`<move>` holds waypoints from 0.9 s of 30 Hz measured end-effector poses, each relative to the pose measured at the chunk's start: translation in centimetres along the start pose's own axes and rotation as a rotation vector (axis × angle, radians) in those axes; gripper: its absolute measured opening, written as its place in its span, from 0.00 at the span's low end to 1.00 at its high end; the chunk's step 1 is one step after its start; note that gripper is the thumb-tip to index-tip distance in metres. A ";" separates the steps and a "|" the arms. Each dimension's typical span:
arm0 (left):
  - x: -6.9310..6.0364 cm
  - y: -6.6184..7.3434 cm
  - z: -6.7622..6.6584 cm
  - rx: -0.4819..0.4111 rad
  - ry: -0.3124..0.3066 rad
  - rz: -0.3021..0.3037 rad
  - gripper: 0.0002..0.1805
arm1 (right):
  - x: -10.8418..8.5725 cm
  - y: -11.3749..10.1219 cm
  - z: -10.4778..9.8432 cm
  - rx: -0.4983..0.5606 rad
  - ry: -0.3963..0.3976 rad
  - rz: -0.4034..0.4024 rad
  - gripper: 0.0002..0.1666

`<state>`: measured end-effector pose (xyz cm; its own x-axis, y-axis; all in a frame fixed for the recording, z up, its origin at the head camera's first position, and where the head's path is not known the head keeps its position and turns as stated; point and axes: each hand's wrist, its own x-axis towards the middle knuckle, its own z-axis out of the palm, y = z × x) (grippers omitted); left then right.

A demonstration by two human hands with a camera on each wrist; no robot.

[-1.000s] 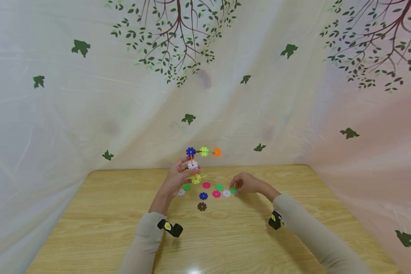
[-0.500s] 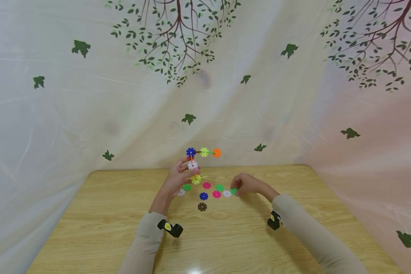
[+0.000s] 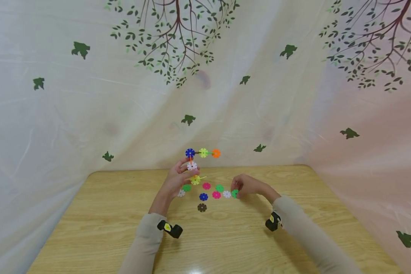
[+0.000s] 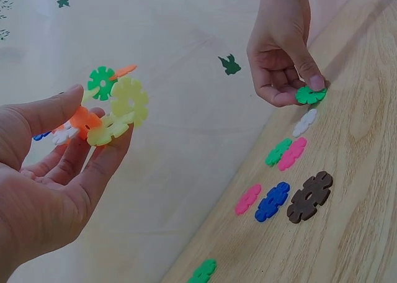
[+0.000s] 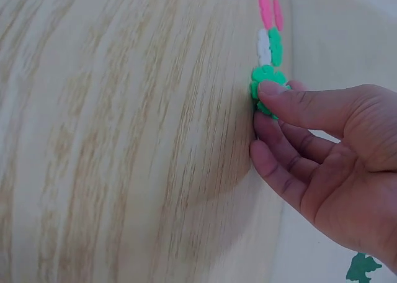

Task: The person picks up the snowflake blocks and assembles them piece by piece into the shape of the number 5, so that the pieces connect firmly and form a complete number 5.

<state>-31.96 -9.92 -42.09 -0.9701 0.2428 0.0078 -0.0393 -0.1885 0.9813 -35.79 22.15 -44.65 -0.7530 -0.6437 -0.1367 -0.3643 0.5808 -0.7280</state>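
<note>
My left hand (image 3: 174, 183) pinches a joined chain of notched plastic discs, raised above the table. Its upper end has a blue disc (image 3: 190, 153), a yellow-green disc (image 3: 203, 152) and an orange disc (image 3: 216, 153); a white disc (image 3: 191, 166) and a yellow disc (image 3: 195, 180) are by the fingers. In the left wrist view the thumb and fingertips grip an orange piece (image 4: 85, 121). The right hand (image 3: 249, 185) pinches a green disc (image 5: 268, 84) between thumb and fingers, close to the tabletop at the right end of the loose discs.
Loose discs lie on the wooden table (image 3: 246, 236): pink (image 3: 216, 195), blue (image 3: 203, 196), brown (image 3: 202, 207), white (image 3: 227, 194) and green (image 3: 219, 188). Another green disc (image 3: 186, 188) and a white one (image 3: 181, 193) lie beside the left hand. A printed curtain (image 3: 140, 114) hangs behind.
The green disc at my right fingertips has tilted and shows more of its face; the right wrist has shifted slightly left. The left hand and its chain look nearly unchanged.
</note>
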 end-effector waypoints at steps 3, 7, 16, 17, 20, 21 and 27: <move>0.0 -0.1 -0.1 -0.001 0.002 0.001 0.35 | 0.0 0.2 0.1 0.046 0.005 0.000 0.14; 0.0 -0.2 -0.1 0.000 0.000 0.006 0.34 | -0.1 0.5 0.1 0.089 0.029 -0.010 0.13; -0.2 0.0 -0.2 0.000 -0.001 0.013 0.33 | 0.2 0.1 0.6 0.235 0.150 0.011 0.17; -0.2 0.0 -0.2 -0.001 -0.003 0.015 0.33 | 0.3 -0.1 0.6 0.260 0.160 0.013 0.18; -0.1 -0.1 -0.3 0.001 -0.006 0.023 0.34 | 0.6 -0.8 0.8 0.315 0.194 0.006 0.21; -0.1 -0.1 -0.3 -0.001 -0.006 0.026 0.34 | 0.7 -1.0 0.8 0.330 0.203 0.001 0.21; 0.0 -0.1 -0.4 -0.009 -0.005 0.034 0.33 | 1.3 -3.1 1.3 0.395 0.233 -0.041 0.23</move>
<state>-32.04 -10.31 -42.26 -0.9696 0.2412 0.0423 -0.0083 -0.2049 0.9787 -34.93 18.85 -43.40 -0.8618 -0.5068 0.0190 -0.1933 0.2936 -0.9362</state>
